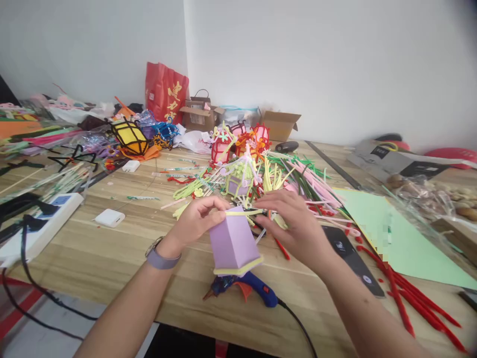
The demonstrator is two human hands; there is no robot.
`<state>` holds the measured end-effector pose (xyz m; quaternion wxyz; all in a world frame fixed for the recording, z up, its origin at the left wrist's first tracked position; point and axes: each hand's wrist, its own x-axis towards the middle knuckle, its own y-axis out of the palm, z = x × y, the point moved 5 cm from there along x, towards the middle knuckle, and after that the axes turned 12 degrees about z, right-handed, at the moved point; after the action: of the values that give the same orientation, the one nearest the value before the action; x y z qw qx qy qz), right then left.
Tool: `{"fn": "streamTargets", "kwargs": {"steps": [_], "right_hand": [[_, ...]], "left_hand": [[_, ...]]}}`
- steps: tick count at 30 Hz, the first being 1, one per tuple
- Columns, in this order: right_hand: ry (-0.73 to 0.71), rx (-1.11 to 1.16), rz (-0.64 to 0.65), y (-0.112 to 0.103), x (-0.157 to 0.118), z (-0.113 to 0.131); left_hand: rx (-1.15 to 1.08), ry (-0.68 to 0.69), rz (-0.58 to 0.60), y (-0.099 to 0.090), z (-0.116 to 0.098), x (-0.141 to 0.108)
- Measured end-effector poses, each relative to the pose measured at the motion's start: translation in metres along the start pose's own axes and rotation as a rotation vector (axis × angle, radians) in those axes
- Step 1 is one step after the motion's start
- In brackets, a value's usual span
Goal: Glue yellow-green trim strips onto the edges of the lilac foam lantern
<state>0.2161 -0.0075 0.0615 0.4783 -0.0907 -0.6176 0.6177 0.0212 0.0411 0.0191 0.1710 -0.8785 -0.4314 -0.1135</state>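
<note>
A lilac paper lantern body (235, 238) is held tilted above the table, with a yellow pipe cleaner around its lower rim. My left hand (203, 219) pinches its upper left corner, thumb in front. Along the top edge runs another yellow pipe cleaner (244, 213), its right end sticking out past the paper. Between the thumb and fingers of my right hand (294, 226) is that right end; the fingertips are partly hidden. Just below the lantern body, a blue hot glue gun (257, 288) lies on its side, nozzle to the left.
Behind my hands stand small finished lanterns (238, 181) among bundles of pipe cleaners (298, 174). A phone (352, 258), red pipe cleaners (417, 293) and green sheet (406, 233) lie right. Left are a power strip (55, 219) and white charger (110, 218). The glue gun's cord (301, 325) hangs forward.
</note>
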Motion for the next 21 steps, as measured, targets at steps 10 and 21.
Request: {"fn": "streamTargets", "kwargs": {"steps": [10, 21], "right_hand": [[0.003, 0.236, 0.087, 0.021, 0.020, -0.002], [-0.028, 0.395, 0.246, 0.017, 0.021, 0.004]], "left_hand": [[-0.051, -0.041, 0.040, 0.000, 0.003, -0.003], [-0.069, 0.035, 0.186, 0.008, -0.005, -0.002]]}}
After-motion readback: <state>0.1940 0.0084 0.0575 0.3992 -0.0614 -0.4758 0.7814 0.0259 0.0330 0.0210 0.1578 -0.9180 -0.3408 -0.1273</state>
